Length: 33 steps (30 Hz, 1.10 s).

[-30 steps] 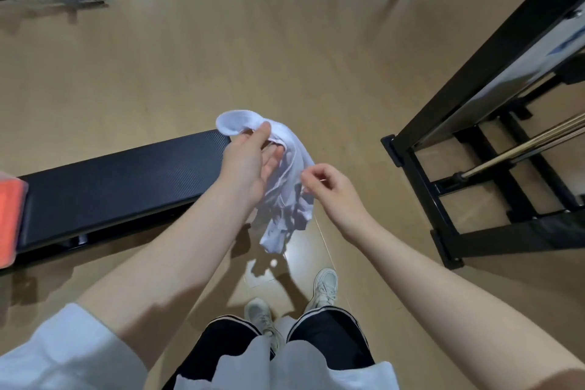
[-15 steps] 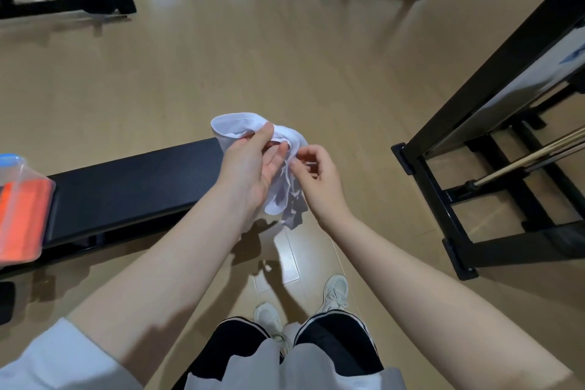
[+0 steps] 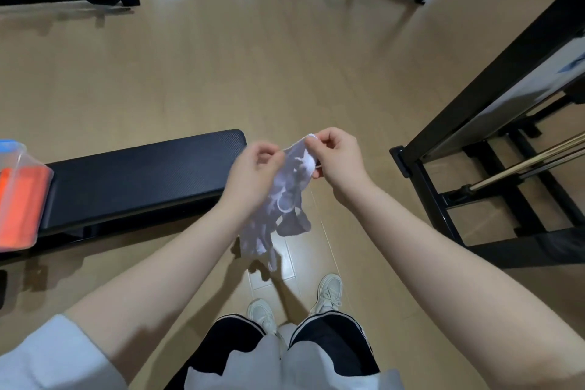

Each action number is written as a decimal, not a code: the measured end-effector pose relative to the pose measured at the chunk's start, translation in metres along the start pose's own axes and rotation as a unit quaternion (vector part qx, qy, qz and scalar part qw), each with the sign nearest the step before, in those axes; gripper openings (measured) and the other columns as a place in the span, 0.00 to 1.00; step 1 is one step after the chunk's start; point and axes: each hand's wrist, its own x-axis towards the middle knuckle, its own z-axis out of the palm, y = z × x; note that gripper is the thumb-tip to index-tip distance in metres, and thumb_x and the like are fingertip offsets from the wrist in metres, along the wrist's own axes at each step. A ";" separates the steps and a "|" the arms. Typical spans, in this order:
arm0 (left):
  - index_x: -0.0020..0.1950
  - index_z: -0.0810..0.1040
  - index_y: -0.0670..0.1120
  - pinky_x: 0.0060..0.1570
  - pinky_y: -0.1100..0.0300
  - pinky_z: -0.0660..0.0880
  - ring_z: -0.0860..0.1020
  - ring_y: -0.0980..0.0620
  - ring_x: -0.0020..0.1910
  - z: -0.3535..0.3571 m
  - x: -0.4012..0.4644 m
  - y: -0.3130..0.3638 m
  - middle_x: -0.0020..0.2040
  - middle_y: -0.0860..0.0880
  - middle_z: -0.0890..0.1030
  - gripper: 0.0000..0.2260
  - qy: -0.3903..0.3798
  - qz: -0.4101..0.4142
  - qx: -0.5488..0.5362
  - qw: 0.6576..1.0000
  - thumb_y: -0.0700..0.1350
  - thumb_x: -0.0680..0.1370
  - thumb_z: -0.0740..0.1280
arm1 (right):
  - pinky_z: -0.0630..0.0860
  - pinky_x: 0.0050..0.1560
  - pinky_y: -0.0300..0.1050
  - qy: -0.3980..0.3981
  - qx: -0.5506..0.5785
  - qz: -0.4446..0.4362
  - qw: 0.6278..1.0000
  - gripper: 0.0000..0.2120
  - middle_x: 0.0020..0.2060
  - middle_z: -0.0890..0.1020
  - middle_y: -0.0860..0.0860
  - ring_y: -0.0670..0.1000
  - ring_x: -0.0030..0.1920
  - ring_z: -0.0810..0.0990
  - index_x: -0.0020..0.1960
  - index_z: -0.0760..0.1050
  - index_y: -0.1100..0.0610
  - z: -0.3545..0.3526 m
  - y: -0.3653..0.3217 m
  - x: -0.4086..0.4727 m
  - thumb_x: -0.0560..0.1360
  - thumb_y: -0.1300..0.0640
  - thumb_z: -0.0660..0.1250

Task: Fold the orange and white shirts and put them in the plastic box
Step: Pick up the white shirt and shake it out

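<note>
Head view: the person stands over a wooden floor [image 3: 285,79] and holds the white shirt [image 3: 285,199] in the air, just off the near end of the black tabletop [image 3: 142,177]. The left hand [image 3: 253,174] has its fingers curled round the bunched cloth. The right hand [image 3: 335,158] pinches a top edge between thumb and fingers. The rest of the shirt hangs crumpled below both hands, clear of the floor.

Handling, as judged: the shirt is light, limp and without stiffness; it sags wherever it is unsupported. It is not fragile. Grip is best taken at two matching points on an edge, shoulders or hem, so the cloth spreads flat.

The plastic box [image 3: 19,196] stands on the far left of the tabletop with the orange shirt [image 3: 15,209] already inside.
</note>
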 end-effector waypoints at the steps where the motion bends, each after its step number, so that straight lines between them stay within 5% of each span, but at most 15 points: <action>1: 0.50 0.76 0.47 0.48 0.62 0.73 0.77 0.56 0.44 0.005 -0.007 0.000 0.46 0.50 0.80 0.05 -0.046 0.026 0.024 0.998 0.47 0.76 0.65 | 0.73 0.25 0.38 -0.008 -0.004 0.009 1.000 0.11 0.30 0.74 0.54 0.49 0.27 0.72 0.34 0.70 0.58 0.000 -0.002 0.001 0.75 0.62 0.64; 4: 0.51 0.74 0.48 0.42 0.67 0.71 0.77 0.60 0.42 0.013 -0.016 -0.007 0.44 0.52 0.79 0.09 -0.102 0.068 0.061 0.991 0.47 0.74 0.69 | 0.77 0.28 0.40 -0.026 0.002 0.055 0.998 0.11 0.32 0.74 0.56 0.52 0.29 0.75 0.34 0.69 0.59 -0.003 -0.003 0.002 0.75 0.63 0.64; 7: 0.53 0.74 0.49 0.51 0.61 0.73 0.78 0.56 0.50 0.016 -0.012 -0.020 0.47 0.51 0.81 0.12 -0.129 0.084 0.122 0.981 0.46 0.72 0.71 | 0.78 0.29 0.35 -0.024 0.065 0.105 0.992 0.10 0.34 0.72 0.58 0.53 0.32 0.75 0.36 0.69 0.60 -0.011 -0.006 0.004 0.75 0.63 0.64; 12: 0.57 0.69 0.48 0.54 0.64 0.72 0.78 0.56 0.51 0.037 -0.010 -0.024 0.48 0.52 0.80 0.20 -0.122 0.071 0.023 0.990 0.42 0.70 0.73 | 0.78 0.33 0.33 -0.010 0.232 0.180 0.956 0.06 0.31 0.69 0.55 0.44 0.21 0.76 0.40 0.69 0.61 -0.026 -0.010 0.005 0.75 0.68 0.62; 16: 0.49 0.72 0.46 0.40 0.70 0.71 0.75 0.57 0.38 0.049 -0.003 -0.011 0.39 0.49 0.77 0.06 -0.066 0.061 -0.055 0.994 0.37 0.76 0.65 | 0.80 0.34 0.35 -0.021 0.296 0.216 0.930 0.08 0.33 0.72 0.57 0.45 0.22 0.78 0.38 0.70 0.64 -0.040 -0.009 0.007 0.76 0.68 0.62; 21: 0.44 0.78 0.44 0.31 0.71 0.67 0.71 0.61 0.31 0.048 0.018 0.011 0.34 0.51 0.77 0.08 -0.097 0.054 0.009 0.994 0.41 0.79 0.61 | 0.74 0.25 0.32 -0.049 0.025 0.162 0.985 0.09 0.33 0.72 0.54 0.44 0.22 0.76 0.38 0.69 0.60 -0.077 0.013 0.032 0.76 0.63 0.64; 23: 0.40 0.77 0.46 0.26 0.71 0.64 0.67 0.63 0.25 0.049 0.025 0.027 0.27 0.57 0.73 0.10 -0.142 0.032 0.034 0.989 0.42 0.79 0.61 | 0.72 0.32 0.29 -0.081 -0.081 0.067 0.991 0.01 0.39 0.76 0.51 0.44 0.33 0.77 0.46 0.73 0.57 -0.089 0.018 0.037 0.76 0.60 0.65; 25: 0.38 0.77 0.47 0.26 0.71 0.63 0.66 0.63 0.23 0.052 0.031 0.045 0.25 0.58 0.72 0.11 -0.172 0.035 0.065 0.982 0.43 0.79 0.61 | 0.72 0.45 0.26 -0.157 -0.072 -0.015 0.985 0.07 0.47 0.78 0.48 0.41 0.44 0.77 0.54 0.76 0.56 -0.096 0.016 0.041 0.77 0.60 0.64; 28: 0.39 0.78 0.48 0.36 0.66 0.67 0.71 0.59 0.32 0.057 0.034 0.068 0.33 0.53 0.76 0.10 -0.191 0.049 0.078 0.977 0.44 0.79 0.62 | 0.73 0.51 0.28 -0.278 -0.047 -0.063 0.957 0.08 0.47 0.80 0.48 0.38 0.45 0.78 0.54 0.77 0.58 -0.101 0.002 0.046 0.77 0.64 0.63; 33: 0.38 0.76 0.47 0.34 0.66 0.67 0.71 0.57 0.31 0.060 0.037 0.084 0.33 0.50 0.76 0.10 -0.149 0.060 0.051 0.986 0.41 0.78 0.62 | 0.71 0.38 0.35 -0.313 -0.041 -0.055 0.947 0.02 0.37 0.78 0.53 0.45 0.37 0.75 0.46 0.76 0.60 -0.097 -0.012 0.060 0.75 0.64 0.65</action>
